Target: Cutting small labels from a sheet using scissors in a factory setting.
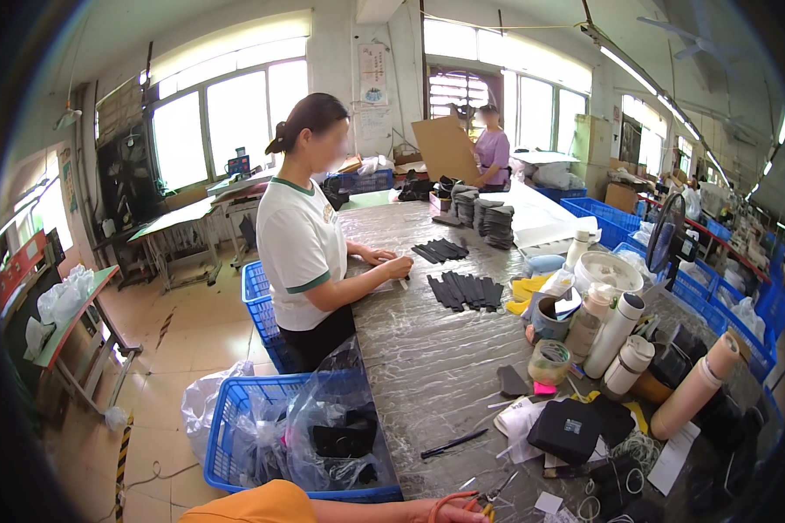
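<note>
Plastic-covered worktable; near six o'clock, left hand, fingers grasping orange-handled hand tool, best used tips outward; right hand unseen.

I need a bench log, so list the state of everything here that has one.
Left hand: at the orange-handled tool, partly out of frame; grip unclear
Black pen: lying down
Black strips: laid out in two groups
Dark pieces: stacked
White bucket: open-topped
Front blue crate: loaded with plastic bags
Cardboard sheet: tilted
Ceiling tube light: lit
</note>
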The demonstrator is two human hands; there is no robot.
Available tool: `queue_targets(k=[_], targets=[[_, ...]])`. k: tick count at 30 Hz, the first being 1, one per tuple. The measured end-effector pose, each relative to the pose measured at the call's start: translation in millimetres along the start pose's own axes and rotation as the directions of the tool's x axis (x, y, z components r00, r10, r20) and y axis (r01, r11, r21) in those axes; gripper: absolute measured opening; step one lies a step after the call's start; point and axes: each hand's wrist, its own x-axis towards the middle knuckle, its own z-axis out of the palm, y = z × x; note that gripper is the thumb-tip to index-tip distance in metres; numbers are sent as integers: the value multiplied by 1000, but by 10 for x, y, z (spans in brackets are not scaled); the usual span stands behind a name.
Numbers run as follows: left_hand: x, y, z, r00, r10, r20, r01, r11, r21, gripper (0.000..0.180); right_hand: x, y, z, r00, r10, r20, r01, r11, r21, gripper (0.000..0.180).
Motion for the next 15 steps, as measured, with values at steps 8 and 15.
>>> queue_targets(k=[8, 15], targets=[[7, 24, 18, 999, 22, -25, -22, 1000, 9, 25, 12, 27, 46, 995, -80, -51, 81, 997, 15, 11], [1, 44, 121, 999, 37, -23, -37, 999, -5, 25, 11, -2, 94, 987, -136, -84, 136, 991, -5, 11]])
